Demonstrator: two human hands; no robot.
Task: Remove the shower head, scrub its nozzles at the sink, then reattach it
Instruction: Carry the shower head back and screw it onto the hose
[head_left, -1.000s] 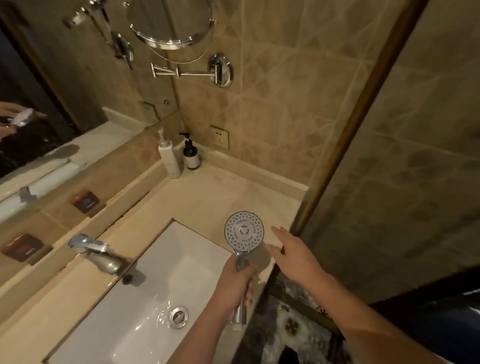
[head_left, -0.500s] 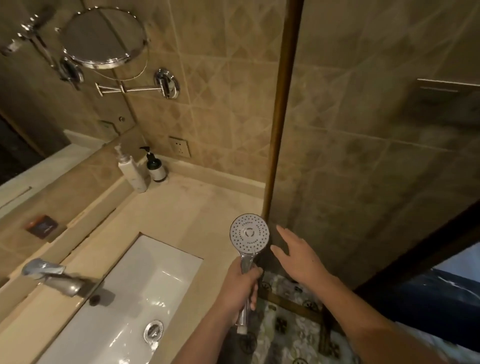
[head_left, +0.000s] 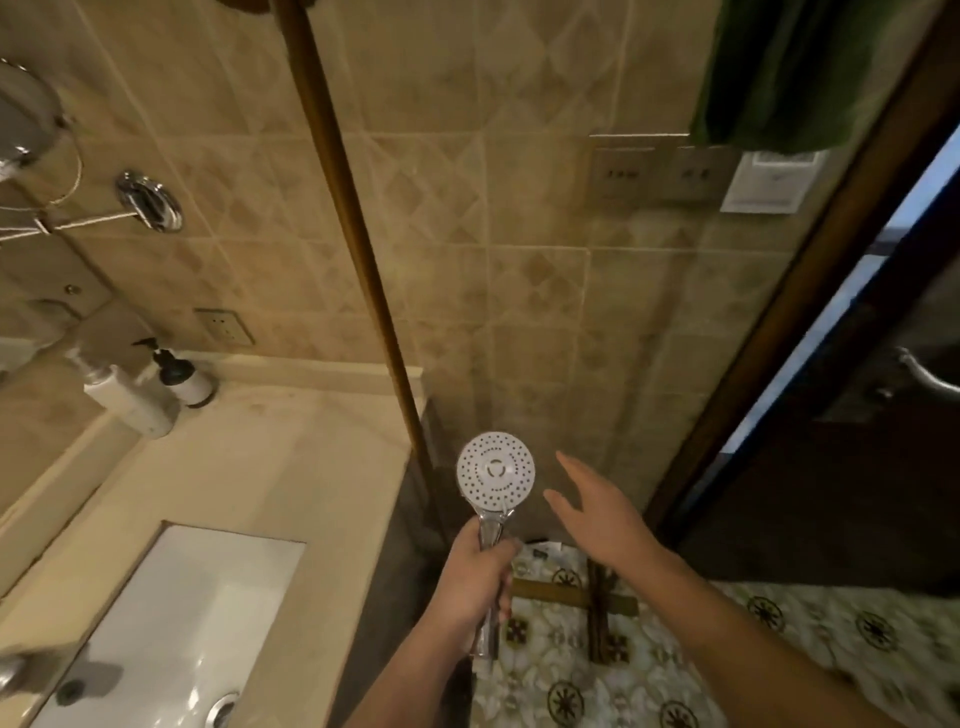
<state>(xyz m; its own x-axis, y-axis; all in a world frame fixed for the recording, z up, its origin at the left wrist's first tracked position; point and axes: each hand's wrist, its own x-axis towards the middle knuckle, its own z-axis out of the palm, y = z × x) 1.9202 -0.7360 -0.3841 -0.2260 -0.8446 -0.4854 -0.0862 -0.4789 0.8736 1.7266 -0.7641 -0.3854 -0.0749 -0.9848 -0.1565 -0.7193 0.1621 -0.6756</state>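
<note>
Shower head (head_left: 496, 472): lower centre, upright, nozzles facing viewer, left hand (head_left: 475, 582) clamped on its handle. Right hand (head_left: 597, 512): beside it, fingers apart, empty. Sink (head_left: 171, 623) has slid to lower left; person turning toward shower, likely to reattach.

The left hand (head_left: 475, 577) covers most of the shower head (head_left: 495, 473) handle. Faucet (head_left: 13, 670) and round mirror (head_left: 23, 122) are chopped off at the left edge, and the soap bottles (head_left: 156, 387) are too blurry to read.

Two pump bottles (head_left: 156, 387) stand below a wall socket (head_left: 224, 326).
</note>
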